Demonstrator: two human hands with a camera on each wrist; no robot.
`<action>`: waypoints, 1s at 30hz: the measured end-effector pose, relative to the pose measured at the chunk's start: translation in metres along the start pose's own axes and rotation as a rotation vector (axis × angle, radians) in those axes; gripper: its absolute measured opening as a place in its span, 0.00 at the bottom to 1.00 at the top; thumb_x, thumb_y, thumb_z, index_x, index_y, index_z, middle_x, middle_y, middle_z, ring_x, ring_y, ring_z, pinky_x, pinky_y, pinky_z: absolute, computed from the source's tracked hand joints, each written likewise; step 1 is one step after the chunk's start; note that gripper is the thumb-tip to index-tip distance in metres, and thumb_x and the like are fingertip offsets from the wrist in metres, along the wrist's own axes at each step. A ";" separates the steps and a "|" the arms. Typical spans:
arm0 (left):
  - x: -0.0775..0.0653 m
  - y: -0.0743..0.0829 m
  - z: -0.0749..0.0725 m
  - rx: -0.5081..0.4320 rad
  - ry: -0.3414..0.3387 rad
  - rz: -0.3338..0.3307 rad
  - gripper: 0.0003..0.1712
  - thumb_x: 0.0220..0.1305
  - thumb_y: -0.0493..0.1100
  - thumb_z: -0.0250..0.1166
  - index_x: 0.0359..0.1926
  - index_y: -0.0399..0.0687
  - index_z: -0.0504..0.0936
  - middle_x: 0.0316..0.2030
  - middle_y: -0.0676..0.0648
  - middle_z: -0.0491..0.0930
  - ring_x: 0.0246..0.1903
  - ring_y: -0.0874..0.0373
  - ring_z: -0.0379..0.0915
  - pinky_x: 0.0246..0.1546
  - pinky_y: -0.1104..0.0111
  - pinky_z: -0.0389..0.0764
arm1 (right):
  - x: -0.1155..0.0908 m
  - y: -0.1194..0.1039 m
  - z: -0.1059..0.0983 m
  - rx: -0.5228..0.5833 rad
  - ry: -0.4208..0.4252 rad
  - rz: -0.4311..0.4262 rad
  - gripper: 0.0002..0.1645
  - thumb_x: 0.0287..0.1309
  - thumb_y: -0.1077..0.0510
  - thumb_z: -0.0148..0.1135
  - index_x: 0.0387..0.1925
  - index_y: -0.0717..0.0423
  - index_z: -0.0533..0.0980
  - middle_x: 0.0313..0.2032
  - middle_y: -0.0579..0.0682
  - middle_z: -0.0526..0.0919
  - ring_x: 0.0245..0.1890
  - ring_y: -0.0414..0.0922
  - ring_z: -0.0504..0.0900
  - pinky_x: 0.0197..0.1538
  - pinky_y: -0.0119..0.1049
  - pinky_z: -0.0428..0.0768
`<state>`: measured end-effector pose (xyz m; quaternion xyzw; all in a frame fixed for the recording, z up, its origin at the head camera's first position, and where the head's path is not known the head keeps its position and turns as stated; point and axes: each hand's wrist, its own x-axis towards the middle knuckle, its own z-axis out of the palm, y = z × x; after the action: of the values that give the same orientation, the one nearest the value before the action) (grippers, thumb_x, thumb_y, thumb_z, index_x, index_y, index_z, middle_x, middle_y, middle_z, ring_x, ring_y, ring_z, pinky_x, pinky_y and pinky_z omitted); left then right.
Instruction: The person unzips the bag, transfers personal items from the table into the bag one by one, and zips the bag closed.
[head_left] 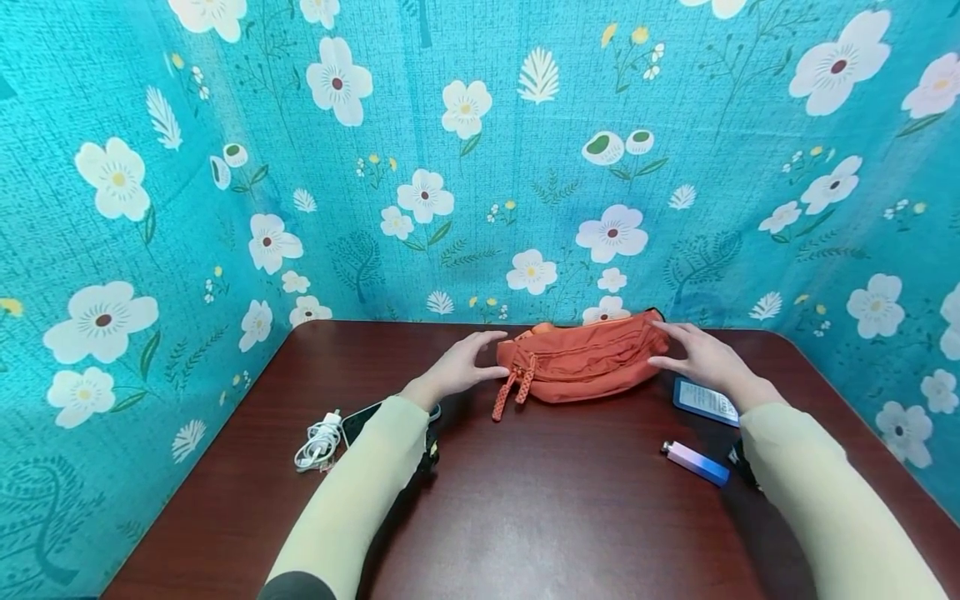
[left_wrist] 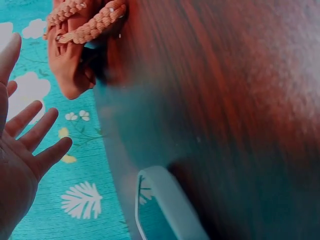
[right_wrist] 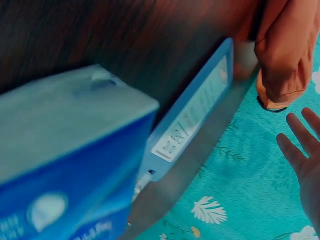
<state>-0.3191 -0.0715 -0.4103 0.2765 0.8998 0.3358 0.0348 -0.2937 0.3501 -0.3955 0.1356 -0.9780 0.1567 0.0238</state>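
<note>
An orange-red waist bag (head_left: pixel 585 358) with braided zipper pulls (head_left: pixel 525 379) lies near the far edge of the dark wooden table (head_left: pixel 555 508). My left hand (head_left: pixel 457 365) is at the bag's left end, fingers spread and loosely bent. In the left wrist view, a gap shows between this left hand (left_wrist: pixel 25 150) and the bag (left_wrist: pixel 70 65). At the other end is my right hand (head_left: pixel 705 360), thumb and fingers apart. The right wrist view shows the right hand (right_wrist: pixel 307 150) just clear of the bag (right_wrist: pixel 287 55). Neither hand holds anything.
Left of the bag lie a white charger with coiled cable (head_left: pixel 322 440), a phone-like slab (head_left: pixel 363 421) and a small black item (head_left: pixel 430 454), partly behind the forearm. To the right are a blue-framed card (head_left: pixel 705 402), a pink-blue stick (head_left: pixel 696 463) and a blue-and-white pack (right_wrist: pixel 75 150).
</note>
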 end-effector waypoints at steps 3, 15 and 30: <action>0.004 -0.005 0.004 0.005 0.004 -0.003 0.39 0.61 0.53 0.69 0.70 0.54 0.65 0.66 0.47 0.66 0.61 0.50 0.66 0.59 0.57 0.69 | 0.002 0.005 0.002 0.006 -0.006 0.012 0.51 0.60 0.33 0.59 0.72 0.59 0.57 0.65 0.72 0.59 0.63 0.71 0.60 0.57 0.70 0.61; 0.017 -0.010 0.013 -0.028 -0.019 0.017 0.39 0.61 0.51 0.69 0.70 0.49 0.66 0.65 0.48 0.69 0.62 0.51 0.67 0.61 0.60 0.67 | 0.011 0.006 0.008 0.062 -0.061 0.034 0.63 0.48 0.33 0.70 0.73 0.64 0.52 0.64 0.76 0.56 0.62 0.73 0.58 0.56 0.69 0.63; 0.025 -0.008 0.027 -0.052 -0.062 -0.071 0.39 0.61 0.49 0.69 0.70 0.53 0.65 0.64 0.47 0.69 0.61 0.54 0.67 0.59 0.61 0.69 | 0.022 0.007 0.026 0.171 -0.048 0.011 0.60 0.46 0.42 0.76 0.69 0.67 0.54 0.62 0.77 0.59 0.59 0.72 0.61 0.56 0.68 0.64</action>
<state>-0.3371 -0.0478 -0.4326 0.2536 0.8985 0.3490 0.0816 -0.3171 0.3429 -0.4199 0.1356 -0.9621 0.2363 -0.0122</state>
